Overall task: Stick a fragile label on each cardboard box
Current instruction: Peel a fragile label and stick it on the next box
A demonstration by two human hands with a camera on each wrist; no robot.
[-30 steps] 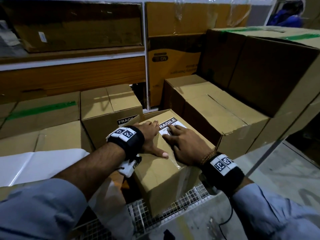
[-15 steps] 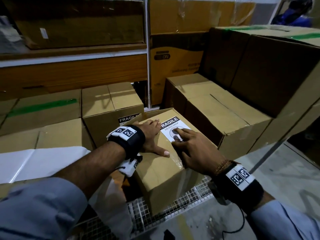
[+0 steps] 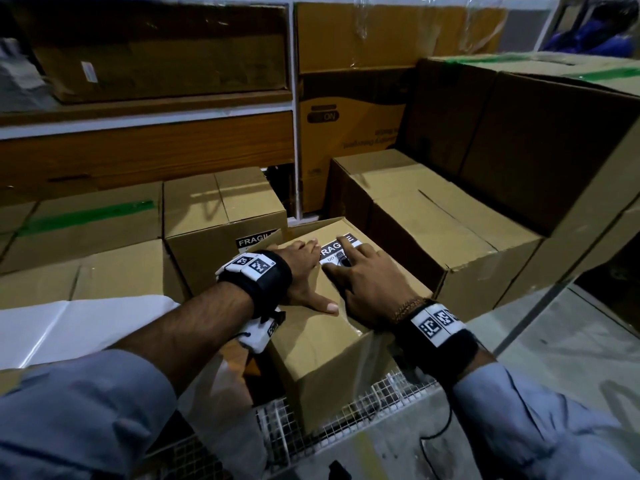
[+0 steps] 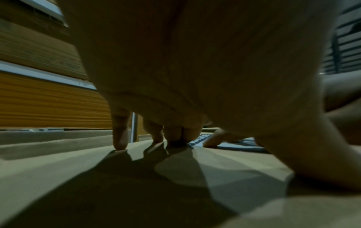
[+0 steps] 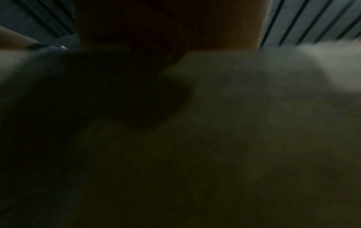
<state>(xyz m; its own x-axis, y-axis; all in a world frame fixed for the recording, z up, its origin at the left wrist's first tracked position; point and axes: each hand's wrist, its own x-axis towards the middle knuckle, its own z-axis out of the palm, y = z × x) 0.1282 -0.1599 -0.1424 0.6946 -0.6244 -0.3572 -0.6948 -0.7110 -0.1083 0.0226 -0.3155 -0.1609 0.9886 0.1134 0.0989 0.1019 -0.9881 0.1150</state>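
- We take the cardboard box (image 3: 322, 327) on the wire mesh shelf (image 3: 349, 424) as our landmark; both of our hands are on its top face.
- Left hand (image 3: 301, 275): flat on the box top, fingers straight, thumb splayed toward the near edge. Pressing, gripping nothing. In the left wrist view the fingertips (image 4: 120, 138) touch the cardboard (image 4: 97, 177).
- Right hand (image 3: 370, 289): fingers spread and extended, lying on the fragile label (image 3: 337, 249). Also flat, nothing grasped.
- Fragile label: sits on the box top toward its far end, touching our left fingertips on one side, partly covered by the right hand. "FRAG" and "DO" readable; in the left wrist view its edge (image 4: 242, 145) lies flat on the cardboard.
- Right wrist view: dark and blurred, no usable detail.
- Behind-left of the landmark box: a labelled box (image 3: 221, 216) with "FRAGILE" on its front face.
- Right of the landmark box: an unlabelled box (image 3: 436, 216), just beside it.
- Left of the landmark box: a white sheet (image 3: 79, 323).
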